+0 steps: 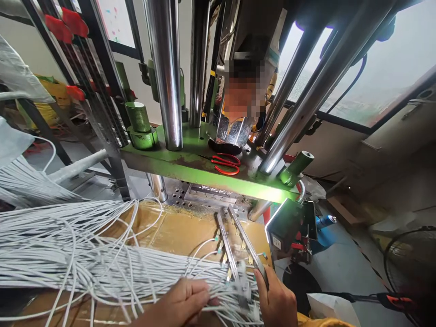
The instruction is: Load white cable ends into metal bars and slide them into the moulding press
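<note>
My right hand (277, 297) grips the near end of a slim metal mould bar (245, 237), which slants away from me over the brown work surface. Just left of it lies a second metal bar (227, 247), with small green and brass-coloured cable ends along its side. My left hand (185, 299) has its fingers closed at a bundle of white cables (136, 268), pinching some cable near the bars. White connector pieces (250, 284) close to my right hand are smeared by motion.
Ahead stands a press with a green plate (190, 170) and steel columns (163, 77). Red-handled snips (226, 163) rest on the plate. Below it is a metal mould block (211, 193). A lit lamp box (286, 227) and a blue spray can (326, 221) are at right.
</note>
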### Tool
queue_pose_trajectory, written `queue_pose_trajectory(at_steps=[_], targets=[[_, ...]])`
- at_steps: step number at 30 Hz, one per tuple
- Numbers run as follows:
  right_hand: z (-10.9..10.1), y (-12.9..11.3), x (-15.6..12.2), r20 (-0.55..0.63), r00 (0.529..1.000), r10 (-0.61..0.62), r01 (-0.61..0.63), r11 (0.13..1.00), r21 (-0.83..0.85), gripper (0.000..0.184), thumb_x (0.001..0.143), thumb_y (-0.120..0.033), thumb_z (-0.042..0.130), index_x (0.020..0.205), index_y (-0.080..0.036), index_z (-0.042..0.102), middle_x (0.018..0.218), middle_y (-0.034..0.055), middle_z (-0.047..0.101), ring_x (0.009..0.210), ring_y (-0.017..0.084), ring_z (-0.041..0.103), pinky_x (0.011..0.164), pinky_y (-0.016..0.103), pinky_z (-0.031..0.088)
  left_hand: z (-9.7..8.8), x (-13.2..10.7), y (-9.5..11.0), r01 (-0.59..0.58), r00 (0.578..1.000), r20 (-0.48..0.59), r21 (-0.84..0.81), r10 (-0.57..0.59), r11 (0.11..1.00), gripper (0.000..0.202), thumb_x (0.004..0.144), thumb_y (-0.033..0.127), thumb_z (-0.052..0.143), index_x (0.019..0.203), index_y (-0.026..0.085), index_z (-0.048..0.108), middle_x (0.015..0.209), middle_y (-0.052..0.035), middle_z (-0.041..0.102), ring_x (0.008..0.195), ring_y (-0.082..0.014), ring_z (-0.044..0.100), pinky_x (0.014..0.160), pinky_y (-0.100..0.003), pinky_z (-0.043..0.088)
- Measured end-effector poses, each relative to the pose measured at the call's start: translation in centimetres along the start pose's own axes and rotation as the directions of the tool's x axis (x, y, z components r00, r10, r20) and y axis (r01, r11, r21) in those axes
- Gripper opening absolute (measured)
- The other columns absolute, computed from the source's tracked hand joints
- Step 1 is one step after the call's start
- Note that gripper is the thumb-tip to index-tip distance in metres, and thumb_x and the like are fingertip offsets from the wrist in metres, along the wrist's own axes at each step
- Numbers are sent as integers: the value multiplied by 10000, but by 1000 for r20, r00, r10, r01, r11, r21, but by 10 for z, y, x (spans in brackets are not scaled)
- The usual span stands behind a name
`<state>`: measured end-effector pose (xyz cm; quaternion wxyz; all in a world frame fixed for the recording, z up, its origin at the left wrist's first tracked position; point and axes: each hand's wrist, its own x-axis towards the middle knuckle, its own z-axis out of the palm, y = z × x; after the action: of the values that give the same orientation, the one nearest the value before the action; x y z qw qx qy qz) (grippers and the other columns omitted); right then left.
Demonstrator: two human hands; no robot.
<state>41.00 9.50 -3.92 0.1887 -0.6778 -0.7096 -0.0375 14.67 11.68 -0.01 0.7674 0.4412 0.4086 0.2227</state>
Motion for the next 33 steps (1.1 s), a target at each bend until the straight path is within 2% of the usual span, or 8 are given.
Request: queue_pose_trajectory(at_steps=[6, 9, 12, 14, 17, 19, 25, 33], targets=[[24, -1, -4, 58, 998, 5, 1, 994, -107, 432, 1001, -425, 295, 800, -216, 616, 649, 35, 672, 629, 202, 678, 569, 287, 419, -13, -2, -22, -33, 993, -117, -451, -23, 892, 494, 703, 577, 733, 904, 136, 638, 467, 99, 263, 432, -50, 131, 442, -215, 77], [25, -12, -4, -31, 999, 18, -22, 992, -123, 413, 972, -449, 356, 865, -222, 684, 800, 98, 695, 796, 263, 657, 673, 348, 455, -21, 1, -24, -61, 996, -93, -520, 14, 852, 431, 722, 517, 751, 903, 142, 638, 489, 94, 266, 438, -45, 120, 437, -204, 73], [16, -41, -1, 89, 996, 22, -50, 941, 333, 431, 832, -575, 572, 1069, -232, 685, 832, 89, 674, 766, 244, 612, 663, 342, 473, -20, -2, -21, -56, 997, 13, -493, 71, 868, 369, 783, 486, 705, 874, 133, 650, 470, 86, 279, 427, -46, 147, 438, -207, 98], [10, -68, 5, 415, 907, -70, -294, 600, 744, 619, 729, -653, 641, 1149, -198, 631, 659, 4, 590, 522, 139, 504, 484, 260, 417, -17, -5, -18, 2, 991, 125, -423, 56, 906, 347, 809, 466, 678, 842, 121, 652, 453, 75, 309, 414, -49, 186, 435, -215, 117], [8, -103, 17, 627, 761, -166, -637, -14, 771, 545, 747, -643, 620, 1021, -172, 607, 496, -98, 411, 350, 54, 276, 341, 192, 233, -13, -7, -17, 88, 987, 154, -299, -43, 950, 404, 827, 527, 620, 836, 123, 627, 467, 59, 375, 396, -51, 222, 416, -223, 122], [10, -116, 25, 634, 771, -57, -636, -109, 764, 418, 768, -589, 636, 831, -179, 583, 437, -117, 343, 327, 43, 241, 335, 189, 183, -12, -6, -19, 95, 994, 66, -227, -82, 969, 488, 818, 627, 566, 870, 142, 590, 501, 51, 429, 397, -52, 234, 404, -216, 132], [15, -117, 29, 591, 803, 82, -595, 170, 785, 438, 788, -610, 583, 672, -193, 511, 439, -98, 322, 379, 60, 277, 400, 212, 261, -8, -2, -21, 159, 987, 15, 115, -162, 981, 681, 677, 834, 495, 892, 188, 514, 593, 32, 523, 412, -69, 358, 375, -189, 249], [15, -115, 33, 437, 892, 118, -400, 658, 638, 424, 883, -490, 411, 713, -173, 636, 586, 19, 571, 544, 135, 480, 545, 250, 352, -1, -4, -17, 163, 986, -15, 241, -164, 957, 594, 765, 770, 443, 866, 187, 495, 698, -3, 561, 459, -77, 432, 377, -163, 304]])
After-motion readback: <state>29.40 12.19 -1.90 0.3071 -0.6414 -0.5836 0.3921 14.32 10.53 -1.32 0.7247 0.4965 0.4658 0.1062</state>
